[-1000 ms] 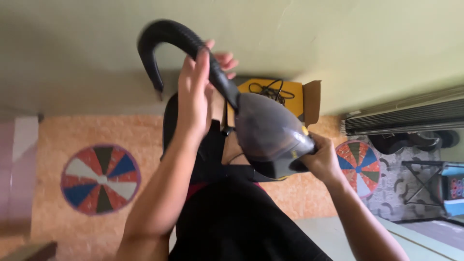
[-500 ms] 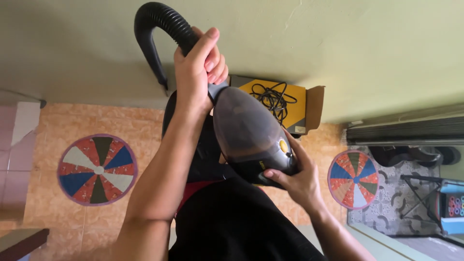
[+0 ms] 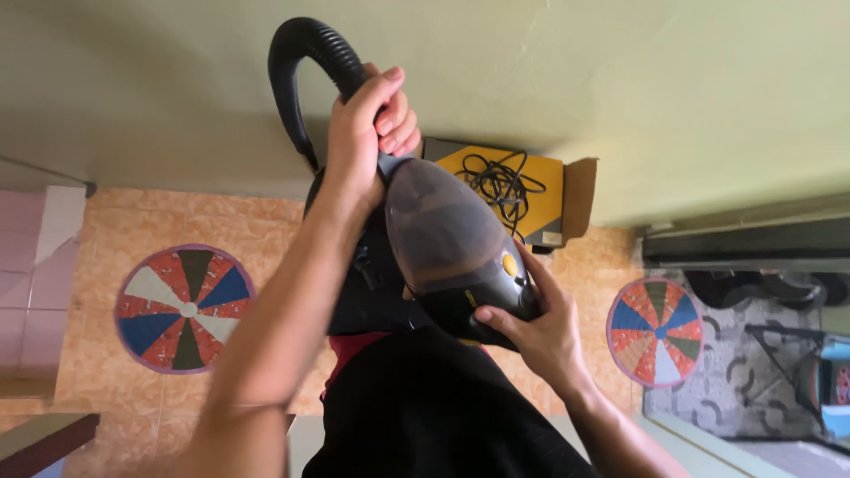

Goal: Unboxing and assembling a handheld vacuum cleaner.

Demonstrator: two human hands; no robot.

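1. Handheld vacuum cleaner (image 3: 452, 248), dark with a smoky see-through dust cup and a yellow button, sits at the centre of the view, held up between both hands and slanting from 11 o'clock down to 4 o'clock.
2. The left hand (image 3: 363, 133) is wrapped tight around the neck where the ribbed black hose (image 3: 305, 62) joins the cup; the hose arches up to 12 o'clock and bends back down on the left.
3. The right hand (image 3: 536, 327) is closed on the motor end at 4 o'clock, thumb under the body, fingers spread along its side just beside the yellow button.
4. An open cardboard box (image 3: 540, 199) with a yellow panel lies beyond the vacuum at 1 o'clock, a tangle of black cord (image 3: 500, 181) inside it.
5. Round patchwork mats rest on the orange tiled floor (image 3: 266, 230): one mat (image 3: 186, 307) at 9 o'clock, another mat (image 3: 655, 329) at 3 o'clock.
6. Black clothing (image 3: 434, 416) fills the bottom at 6 o'clock.
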